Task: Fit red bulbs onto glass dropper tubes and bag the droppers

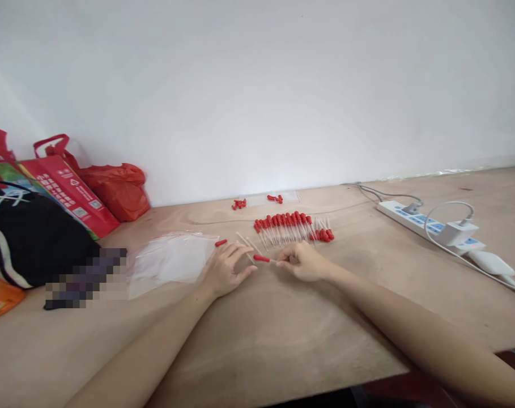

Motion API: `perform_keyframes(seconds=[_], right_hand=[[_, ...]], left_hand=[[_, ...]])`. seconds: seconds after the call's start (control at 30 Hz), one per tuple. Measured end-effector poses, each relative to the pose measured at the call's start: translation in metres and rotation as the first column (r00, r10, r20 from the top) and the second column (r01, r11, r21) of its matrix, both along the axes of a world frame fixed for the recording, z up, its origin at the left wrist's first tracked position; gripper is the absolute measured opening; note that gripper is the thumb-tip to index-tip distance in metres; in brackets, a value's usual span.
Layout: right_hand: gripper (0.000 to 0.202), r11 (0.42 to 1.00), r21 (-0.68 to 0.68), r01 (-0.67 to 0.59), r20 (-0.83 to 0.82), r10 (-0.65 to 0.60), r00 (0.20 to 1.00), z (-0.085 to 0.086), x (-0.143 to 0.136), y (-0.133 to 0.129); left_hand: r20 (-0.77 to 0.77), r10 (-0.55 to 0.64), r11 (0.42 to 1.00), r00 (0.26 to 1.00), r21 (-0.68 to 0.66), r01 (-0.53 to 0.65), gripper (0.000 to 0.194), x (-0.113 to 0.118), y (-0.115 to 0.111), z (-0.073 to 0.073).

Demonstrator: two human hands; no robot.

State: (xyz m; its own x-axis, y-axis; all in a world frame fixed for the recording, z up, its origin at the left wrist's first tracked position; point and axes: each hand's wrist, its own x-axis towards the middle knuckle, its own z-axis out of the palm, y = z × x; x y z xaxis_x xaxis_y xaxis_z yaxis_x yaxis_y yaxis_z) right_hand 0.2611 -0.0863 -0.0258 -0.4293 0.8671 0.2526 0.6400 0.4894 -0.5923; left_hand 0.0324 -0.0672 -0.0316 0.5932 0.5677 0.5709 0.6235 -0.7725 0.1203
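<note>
My right hand [303,262] pinches the clear stem of a dropper with a red rubber bulb [261,258], the bulb pointing left. My left hand [230,267] rests on the wood with its fingers apart, beside thin clear tubes [254,243]. A loose red bulb [220,242] lies just behind it. Behind my hands, several red-capped droppers [285,225] lie side by side in a row, with more red bulbs [325,234] at the right end. Clear plastic bags [170,258] are spread to the left of my left hand.
Red bulbs [239,204] and a clear bag [257,199] lie near the wall. Shopping bags [70,192] and a black cloth bag [36,238] stand at the left. A white power strip [422,222] with plugs and cables lies at the right on the wooden table [282,345].
</note>
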Motion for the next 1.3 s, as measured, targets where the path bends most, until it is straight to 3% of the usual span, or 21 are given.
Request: perform_keyframes(seconds=[0.1,0.23,0.33,0.47,0.6,0.8,0.97,1.1,1.3], right_hand=[[0.021,0.963,-0.033,0.268,-0.094,-0.27,0.958,-0.005,0.002,0.022],[0.02,0.814,0.0,0.581,-0.063,-0.58,0.812,-0.007,-0.011,0.056],[0.02,0.721,0.07,0.69,0.028,-0.692,0.721,-0.007,-0.029,0.072],[0.022,0.685,0.128,0.717,0.127,-0.728,0.673,-0.011,-0.046,0.08],[0.023,0.696,0.195,0.691,0.118,-0.716,0.688,-0.013,-0.051,0.076],[0.025,0.863,0.207,0.46,0.195,-0.497,0.845,-0.007,-0.068,0.056],[0.027,0.892,0.102,0.44,0.368,-0.445,0.816,-0.002,-0.085,0.046],[0.031,0.899,0.105,0.426,0.441,-0.426,0.79,-0.001,-0.09,0.043],[0.027,0.927,0.158,0.341,0.491,-0.373,0.787,-0.002,-0.09,0.039]], left_hand=[[0.044,0.216,0.975,0.975,0.041,-0.218,0.022,-0.014,0.014,-0.004],[0.07,0.36,0.933,0.93,0.007,-0.361,0.02,-0.024,0.024,-0.012],[0.072,0.392,0.92,0.917,-0.017,-0.392,0.016,-0.025,0.025,-0.014],[0.047,0.362,0.931,0.931,-0.065,-0.359,0.013,-0.024,0.025,-0.015],[0.028,0.394,0.917,0.919,-0.089,-0.39,0.015,-0.023,0.028,-0.017],[0.026,0.428,0.902,0.903,-0.077,-0.425,0.013,-0.02,0.032,-0.018],[0.169,0.413,0.91,0.895,-0.049,-0.411,0.011,-0.018,0.031,-0.016],[0.344,0.377,0.926,0.86,-0.135,-0.352,0.008,-0.014,0.028,-0.016],[0.359,0.316,0.945,0.878,-0.201,-0.257,0.005,-0.003,0.015,-0.017]])
